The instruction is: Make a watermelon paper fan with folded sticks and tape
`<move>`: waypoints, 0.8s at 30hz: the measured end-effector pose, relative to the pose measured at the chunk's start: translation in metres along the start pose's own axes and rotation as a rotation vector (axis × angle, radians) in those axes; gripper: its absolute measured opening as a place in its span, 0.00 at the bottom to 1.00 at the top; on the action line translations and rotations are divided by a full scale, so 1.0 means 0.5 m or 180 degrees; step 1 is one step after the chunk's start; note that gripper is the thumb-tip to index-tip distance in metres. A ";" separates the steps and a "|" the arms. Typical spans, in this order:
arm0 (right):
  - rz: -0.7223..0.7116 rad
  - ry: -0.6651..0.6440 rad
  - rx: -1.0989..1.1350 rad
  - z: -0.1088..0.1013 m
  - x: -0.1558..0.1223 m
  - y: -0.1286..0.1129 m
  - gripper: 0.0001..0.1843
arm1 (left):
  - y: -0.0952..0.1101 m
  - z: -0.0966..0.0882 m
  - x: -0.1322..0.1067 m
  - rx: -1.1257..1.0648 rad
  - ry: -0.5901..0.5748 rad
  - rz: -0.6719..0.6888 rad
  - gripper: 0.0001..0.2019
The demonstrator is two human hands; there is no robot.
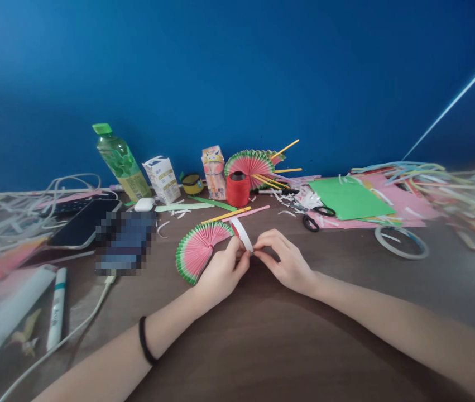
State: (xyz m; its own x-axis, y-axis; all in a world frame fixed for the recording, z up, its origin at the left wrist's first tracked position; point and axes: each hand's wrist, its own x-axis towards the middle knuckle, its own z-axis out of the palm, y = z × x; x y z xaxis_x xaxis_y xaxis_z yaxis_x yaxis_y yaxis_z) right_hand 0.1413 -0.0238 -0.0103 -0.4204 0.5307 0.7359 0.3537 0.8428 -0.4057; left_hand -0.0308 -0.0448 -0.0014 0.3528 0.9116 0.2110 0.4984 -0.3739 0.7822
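Observation:
My left hand [225, 263] is closed on a narrow white roll of tape [242, 233] with a reddish inner side, held just above the desk. Thumb and fingertips of my right hand [285, 261] are pinched together at the roll's lower edge; what lies between them is too small to make out. Beside my left hand, a pleated paper fan [193, 254] coloured like a watermelon slice lies spread on the desk, partly hidden by that hand. A yellow stick [225, 215] and a pink strip [254, 213] lie just behind it.
Along the blue wall stand a green-capped bottle [122, 162], a white carton [162, 180], a red thread spool [238, 190] and another watermelon fan [249, 164]. To the right are black-handled scissors [311, 223], green paper [350, 199] and a tape ring [400, 251]. Phones [84, 223] and a marker [57, 310] lie left.

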 end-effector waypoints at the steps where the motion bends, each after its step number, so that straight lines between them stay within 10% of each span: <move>1: -0.0007 -0.0017 -0.0011 0.000 0.000 0.000 0.05 | 0.000 0.001 0.000 0.0029 0.0000 0.0012 0.04; 24: -0.0435 -0.0336 -0.0427 -0.006 0.003 0.001 0.05 | 0.010 0.006 -0.006 0.1359 0.0365 0.0129 0.02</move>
State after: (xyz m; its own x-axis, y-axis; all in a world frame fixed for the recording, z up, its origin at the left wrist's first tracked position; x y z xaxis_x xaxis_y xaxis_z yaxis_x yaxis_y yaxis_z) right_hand 0.1433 -0.0229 -0.0079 -0.5546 0.4248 0.7155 0.3926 0.8917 -0.2251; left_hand -0.0268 -0.0497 0.0002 0.3007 0.8987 0.3192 0.7769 -0.4249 0.4646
